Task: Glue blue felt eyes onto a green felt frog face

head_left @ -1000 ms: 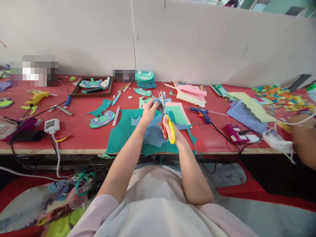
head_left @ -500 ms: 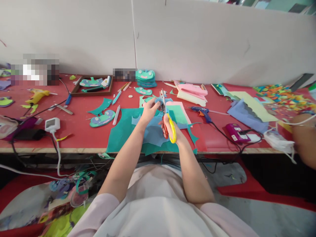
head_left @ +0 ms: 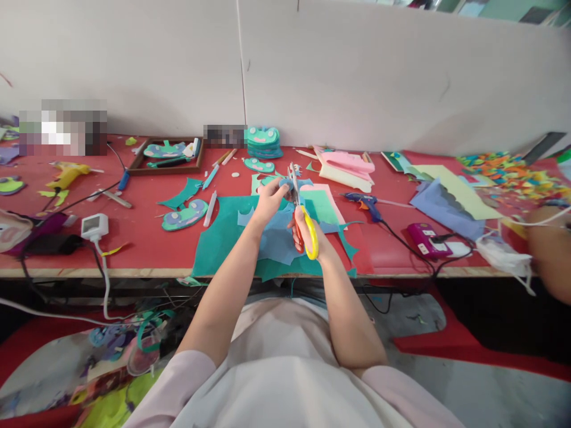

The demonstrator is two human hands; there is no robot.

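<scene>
Red tabletop (head_left: 143,238) below, my left hand (head_left: 270,198) pinches a blue piece (head_left: 286,183), likely soft, best held edgewise, my right hand (head_left: 306,227) clamped on scissors (head_left: 314,241).

Left hand (head_left: 272,197): reached forward, thumb and fingers pinched together
Right hand (head_left: 304,233): just behind and beside the left — fingers curled in a closed grip
Forearms: bare, angled inward from both sides — wrists near each other
Upper arms: low in view, pale short sleeves (head_left: 193,371) above the elbows
</scene>
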